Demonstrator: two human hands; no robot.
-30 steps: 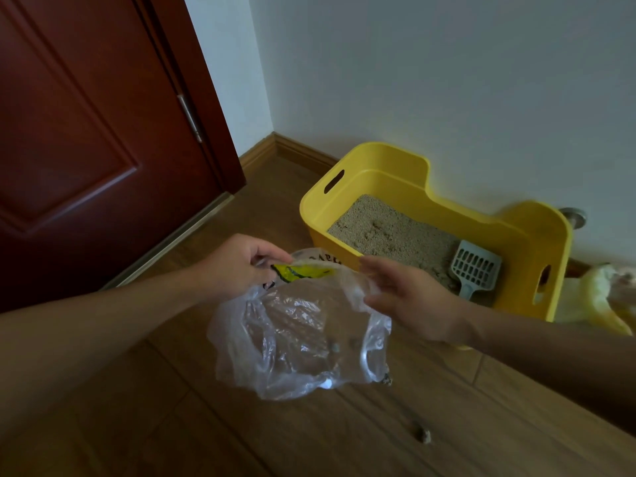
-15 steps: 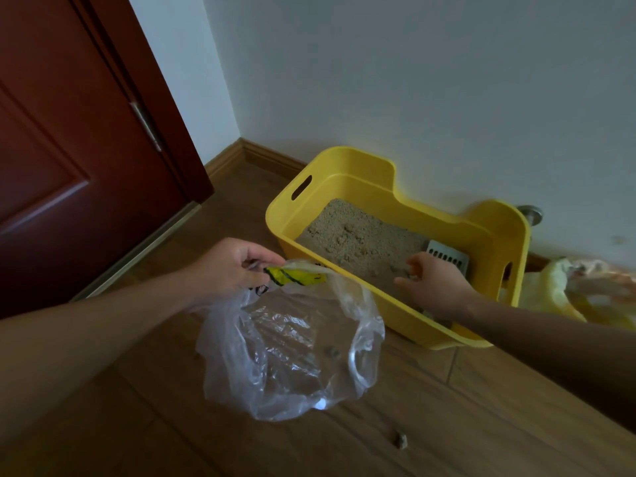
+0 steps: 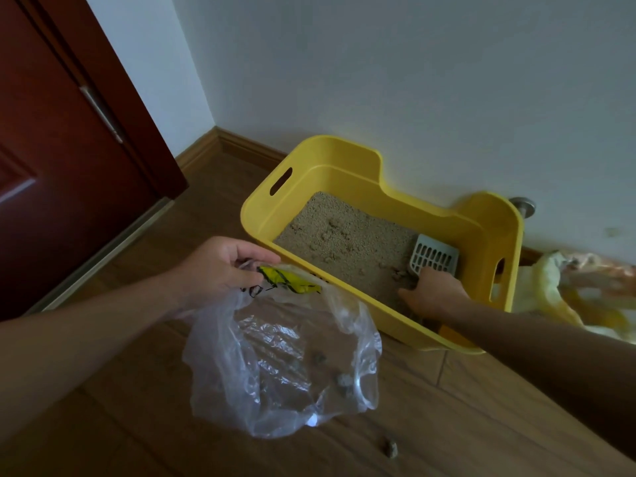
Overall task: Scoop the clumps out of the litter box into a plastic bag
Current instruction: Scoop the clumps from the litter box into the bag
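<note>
the left hand (image 3: 220, 266) pinches the rim of a clear plastic bag (image 3: 275, 366) between thumb and curled fingers, just by a yellow printed patch, and the bag hangs open above the wooden floor (image 3: 464, 418), close to the near wall of the litter box. through the film a few dark clumps (image 3: 344, 382) show near the bottom of the bag; their outlines are hazy behind the creases. one more small lump (image 3: 389, 447) lies on the floor below the bag.

the yellow litter box (image 3: 344, 148) stands against the white wall (image 3: 413, 80). it holds tan litter (image 3: 347, 235), rough and pitted in the middle. the right hand (image 3: 435, 292) reaches over the near rim into the box's right end, at the base of a pale grey slotted scoop (image 3: 434, 258). the scoop's handle is hidden under the hand, and the fingers are out of sight behind its back, so i cannot tell whether they grip the handle or only touch it. the forearm covers part of the near rim.

a dark red door (image 3: 69, 149) is cut off at the left edge. right of the box lies a crumpled yellowish bag (image 3: 568, 297), blurred and cut off. a metal door stop (image 3: 523, 204) peeks out behind the box's far corner.
</note>
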